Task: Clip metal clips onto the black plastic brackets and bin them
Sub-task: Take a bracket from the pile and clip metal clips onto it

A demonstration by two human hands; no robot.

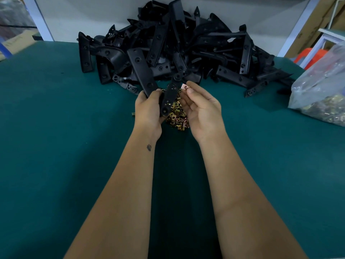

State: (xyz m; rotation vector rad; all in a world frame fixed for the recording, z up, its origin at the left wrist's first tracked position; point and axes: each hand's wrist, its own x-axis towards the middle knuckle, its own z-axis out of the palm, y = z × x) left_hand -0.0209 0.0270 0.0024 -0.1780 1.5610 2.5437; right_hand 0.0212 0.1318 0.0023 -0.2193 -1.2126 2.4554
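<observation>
Holding 1 black bracket (169,98) over the green table (56,128), the left hand (148,109) has its fingers curled round the lower half, so the part stands tilted, top end leaning right. Bracket looks like a flat matte plastic strip with round bosses at both ends and small speckles on its face.

Under and between the hands: loose pile of metal clips (177,116), small folded squares, brass-yellow to coppery, shiny. 1 stray clip (133,114) lies just left of the left wrist.

Right hand (200,109) pinches 1 clip (184,87) between thumb and fingertips, other fingers loosely curled. Clip sits just beside the bracket's upper end; can't tell whether it's touching or started onto the edge.

Behind: big heap of brackets (177,45), same black plastic, long strips plus curved and angled pieces, tangled, screw holes visible. Far right: clear plastic bag (321,90), crinkled, with more gold-coloured clips showing through at the bottom.

Progress, as a judgement: early or mid-run. No clip is seen seated on the held bracket, no bin in view, no finished parts identifiable. Heap and clip supply both large, so most of the work looks left. Current step: fitting the clip on the bracket end.
</observation>
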